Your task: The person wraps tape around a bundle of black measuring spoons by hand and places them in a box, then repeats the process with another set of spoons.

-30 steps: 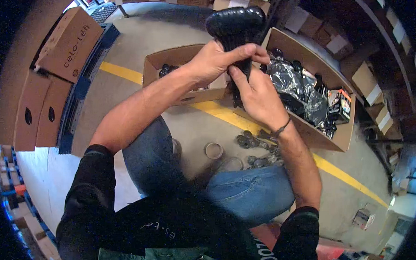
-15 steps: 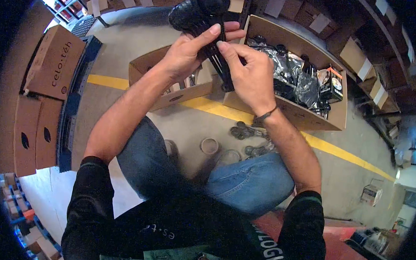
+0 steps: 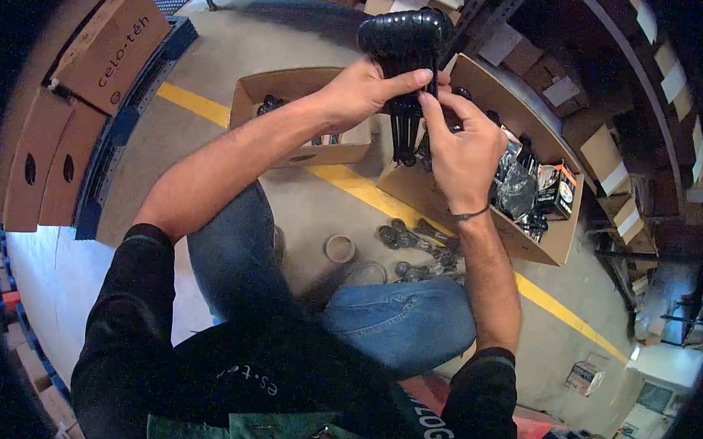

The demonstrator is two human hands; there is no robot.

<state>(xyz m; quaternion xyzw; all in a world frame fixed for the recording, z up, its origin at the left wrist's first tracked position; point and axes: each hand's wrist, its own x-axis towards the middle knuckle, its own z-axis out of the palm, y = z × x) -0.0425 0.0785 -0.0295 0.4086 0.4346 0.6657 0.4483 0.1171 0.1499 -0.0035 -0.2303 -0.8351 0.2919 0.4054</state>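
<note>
A bundle of shiny black long-handled utensils [image 3: 406, 41] is held up at the top centre, rounded ends up and thin handles hanging down. My left hand [image 3: 369, 91] is wrapped round the bundle from the left, its thumb lying across the front. My right hand [image 3: 465, 142] pinches at the bundle's right side with thumb and fingers. What exactly the right fingertips grip is too small to make out. Behind the hands stand a smaller open cardboard box [image 3: 247, 97] and a larger open box [image 3: 550, 248] with black items in plastic wrap.
Clear and dark utensils [image 3: 417, 242] lie on the floor before my knees, beside a round roll [image 3: 339, 249]. Brown cartons [image 3: 112, 48] stand on a blue pallet [image 3: 128, 116] at the left. Shelving with boxes [image 3: 605, 156] runs along the right. A small box [image 3: 585, 377] sits on the floor.
The view has turned. The bundle now appears further right and more upright, with both hands still at it. The smaller box shows more of its contents.
</note>
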